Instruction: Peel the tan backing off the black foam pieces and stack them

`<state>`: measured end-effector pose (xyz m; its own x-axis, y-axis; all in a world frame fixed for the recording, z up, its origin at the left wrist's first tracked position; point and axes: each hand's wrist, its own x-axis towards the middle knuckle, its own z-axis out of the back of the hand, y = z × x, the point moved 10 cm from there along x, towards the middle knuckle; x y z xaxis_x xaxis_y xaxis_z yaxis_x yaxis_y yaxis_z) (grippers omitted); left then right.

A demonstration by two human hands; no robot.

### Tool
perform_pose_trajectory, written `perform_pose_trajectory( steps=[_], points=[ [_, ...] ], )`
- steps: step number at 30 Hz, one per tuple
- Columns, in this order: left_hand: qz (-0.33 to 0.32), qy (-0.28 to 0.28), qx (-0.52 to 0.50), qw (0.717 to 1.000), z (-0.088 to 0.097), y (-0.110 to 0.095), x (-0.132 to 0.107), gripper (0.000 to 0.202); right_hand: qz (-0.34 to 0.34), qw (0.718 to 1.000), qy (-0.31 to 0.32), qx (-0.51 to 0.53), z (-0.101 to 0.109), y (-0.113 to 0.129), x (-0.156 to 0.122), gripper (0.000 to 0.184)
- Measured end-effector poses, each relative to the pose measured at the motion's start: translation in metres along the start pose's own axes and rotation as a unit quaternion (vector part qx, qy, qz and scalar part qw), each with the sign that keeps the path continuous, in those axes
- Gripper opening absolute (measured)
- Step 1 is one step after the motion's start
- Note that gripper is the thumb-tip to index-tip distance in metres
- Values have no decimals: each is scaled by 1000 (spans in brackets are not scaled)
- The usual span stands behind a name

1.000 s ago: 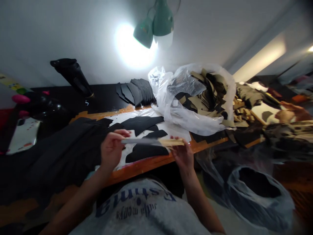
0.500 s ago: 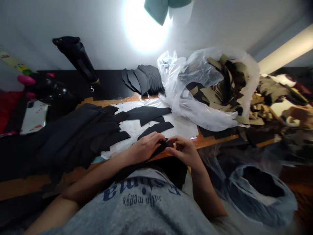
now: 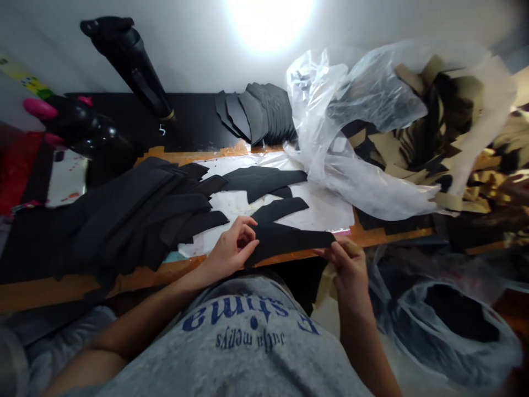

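Note:
A flat black cut piece (image 3: 289,240), of a material I cannot name, lies along the front edge of the table. My left hand (image 3: 231,245) is at its left end, with thumb and curled forefinger apart. Whether the thumb presses on the piece is unclear. At the right end, my right hand (image 3: 347,259) is closed on the tip of the piece. Tan paper-like strip (image 3: 326,284) hangs below that hand, and more tan shows behind its knuckles. Similar black pieces (image 3: 281,209) lie on the white sheet (image 3: 330,212) just beyond.
To the left spreads a heap of black pieces (image 3: 136,215). A row of dark grey pieces (image 3: 264,113) stands at the back. Rightward lies a clear plastic bag (image 3: 363,176) with tan-backed pieces; an open bag (image 3: 409,342) sits below. A black cylindrical object (image 3: 132,71) rises back left.
My hands have moved apart, the left one leftward and the right one rightward. The black piece, earlier mostly hidden between them, now lies stretched out in view. The camera view has shifted.

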<state>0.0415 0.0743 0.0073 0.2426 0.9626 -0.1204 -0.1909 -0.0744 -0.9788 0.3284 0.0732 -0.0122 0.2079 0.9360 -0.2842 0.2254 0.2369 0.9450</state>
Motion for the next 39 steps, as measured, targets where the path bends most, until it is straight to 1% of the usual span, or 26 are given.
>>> perform_pose_trajectory(
  steps=[2,4,7,10,13,16,18,23,27,31,33,34,35,37,39],
  points=[
    [-36,-54,27,998,12,-4,0,24,17,1000,-14,-2,-5,-10,5,33],
    [-66,-88,71,991,20,-9,0,20,50,997,-36,-42,-10,-13,8,37],
    [-95,-89,144,981,22,-8,2,15,108,981,-51,-153,-18,-12,9,35],
    [-110,-79,186,973,19,1,3,21,152,958,-31,-241,-27,-12,8,35],
    [-109,-83,200,970,18,9,1,25,187,940,-22,-284,-32,-10,5,36],
    [-93,-92,204,970,19,13,0,25,214,927,-12,-309,-39,-5,1,34],
    [-81,-101,208,970,20,13,0,25,223,918,-1,-328,-44,-3,0,34],
    [-58,-109,222,967,19,17,2,24,217,905,19,-365,-51,-3,-2,34],
    [-55,-115,231,965,19,19,1,23,227,894,23,-384,-56,0,-3,32],
    [-55,-121,238,962,18,20,0,23,224,875,32,-428,-60,-1,-1,33],
    [-60,-125,250,958,17,20,-1,22,223,856,39,-466,-63,-2,0,34],
    [-64,-125,262,955,15,19,-1,22,224,840,45,-492,-64,-3,0,35],
    [-69,-125,278,950,13,19,-2,22,223,819,50,-526,-65,-3,1,36],
    [-81,-123,318,937,10,18,-5,21,213,764,52,-607,-64,-6,5,42],
    [-82,-137,372,915,11,17,-9,19,191,711,48,-675,-58,-9,13,52]
  ],
)
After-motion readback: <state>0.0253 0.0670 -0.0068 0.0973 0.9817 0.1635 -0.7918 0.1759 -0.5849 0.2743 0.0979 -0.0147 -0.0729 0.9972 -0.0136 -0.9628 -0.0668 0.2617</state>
